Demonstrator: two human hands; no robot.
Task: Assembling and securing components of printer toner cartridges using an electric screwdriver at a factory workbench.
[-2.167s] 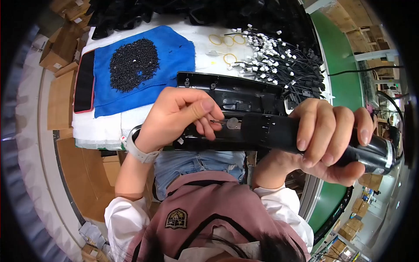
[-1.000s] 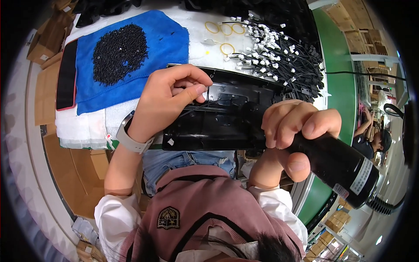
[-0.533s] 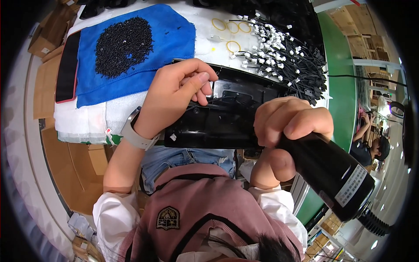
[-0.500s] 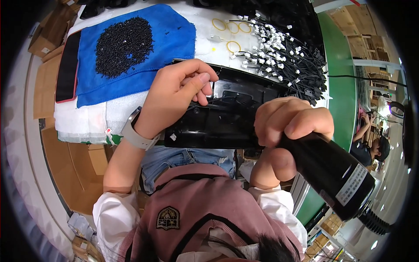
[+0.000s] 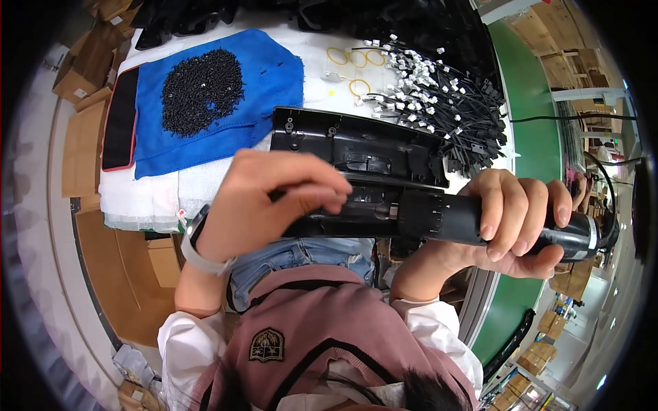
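Note:
My right hand [image 5: 519, 216] is wrapped round a black electric screwdriver [image 5: 452, 218], which lies level with its metal tip pointing left. That tip is over the lower part of a long black moulded plastic housing [image 5: 404, 147] in front of me. My left hand [image 5: 281, 195], a little blurred, hovers at the housing's left part. Its thumb and fingers are bent together; whatever they may pinch is hidden. A heap of small black screws [image 5: 202, 92] rests on a blue cloth [image 5: 277, 85] to the far left.
Black cables with white connectors [image 5: 439, 96] are piled at the far right, beside yellow rubber bands [image 5: 359, 88]. A phone [image 5: 121, 120] lies at the table's left edge. Dark plastic parts [image 5: 199, 20] line the back. Cardboard boxes [image 5: 86, 75] stand at left; a green surface [image 5: 531, 103] is at right.
My right hand has turned the screwdriver from a slanted hold to level, its tip now showing. My left hand has drawn back toward me from the housing's upper edge.

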